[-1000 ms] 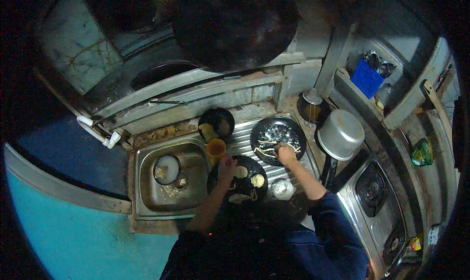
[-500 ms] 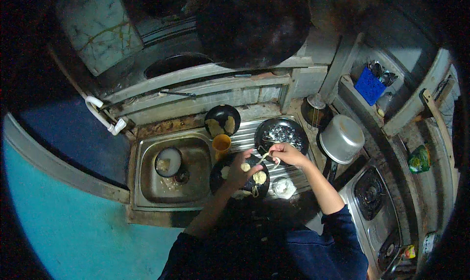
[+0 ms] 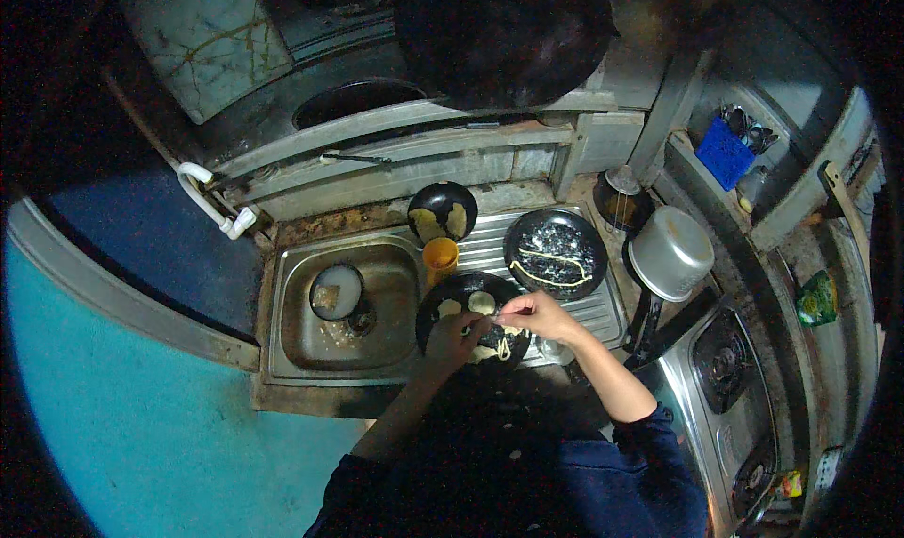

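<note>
My left hand (image 3: 452, 342) and my right hand (image 3: 541, 314) meet above a dark round pan (image 3: 443, 305), fingertips pinched close together. Whatever lies between them is too small to make out. In that pan are pale flat dough pieces, one a round (image 3: 481, 302), and a looped dough strand (image 3: 503, 350). Beyond my right hand, on the ribbed drainboard, a black floured pan (image 3: 516, 232) holds a long thin dough strand (image 3: 557, 279) bent into a loop. A bag or bowl of white stuff (image 3: 556, 352) is partly hidden under my right wrist.
An orange cup (image 3: 440, 256) stands behind the near pan, with a small dark pan (image 3: 443, 199) beyond. The steel sink (image 3: 292, 350) on the left holds a bowl (image 3: 336, 291). At right are a silver pot (image 3: 670, 254), a gas stove (image 3: 720, 364) and a blue utensil basket (image 3: 725, 154).
The dough strand that hung between my hands is gone from them; a looped strand now lies in the floured pan. My hands have come together over the near pan. The view has shifted slightly.
</note>
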